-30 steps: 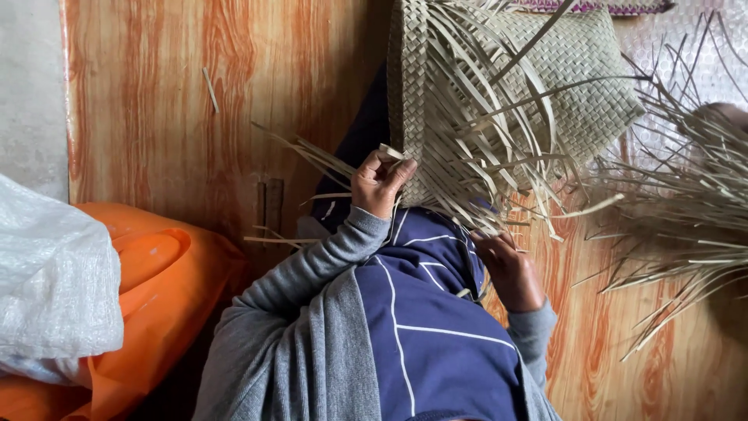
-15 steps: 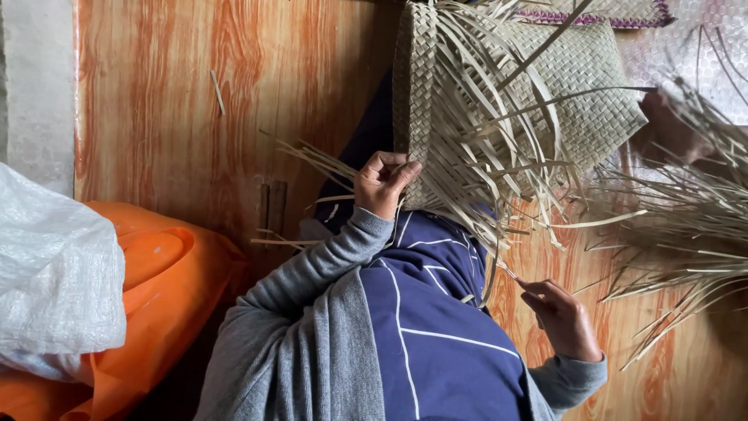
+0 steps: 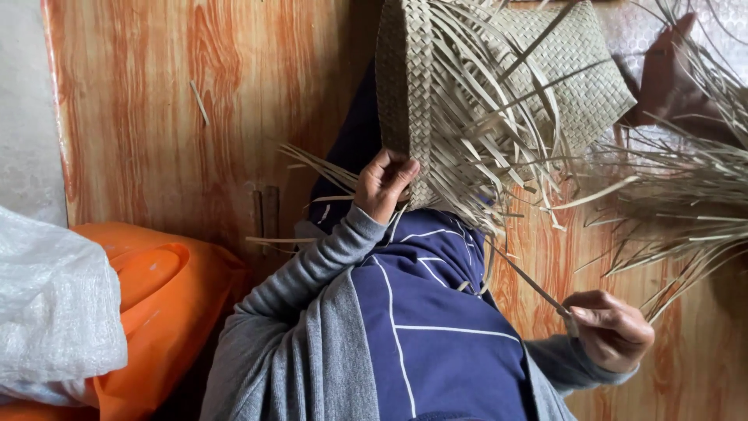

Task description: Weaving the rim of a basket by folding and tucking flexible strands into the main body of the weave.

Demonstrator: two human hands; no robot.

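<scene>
Wood-grain floor lies under the half-woven mat [image 3: 499, 86], light and pliable, probably best held at its plaited edge, where the left hand [image 3: 383, 183] grips, while the right hand [image 3: 612, 327] pinches a loose strip [image 3: 530, 284].

No labels, signs or screens are being shown. Two soft packages are being seen: an orange plastic bag [image 3: 167, 300] is lying on the floor just left of the grey sleeve [image 3: 300, 281], and a white translucent plastic sack [image 3: 51, 312] is resting against that bag's left side, touching it.
</scene>
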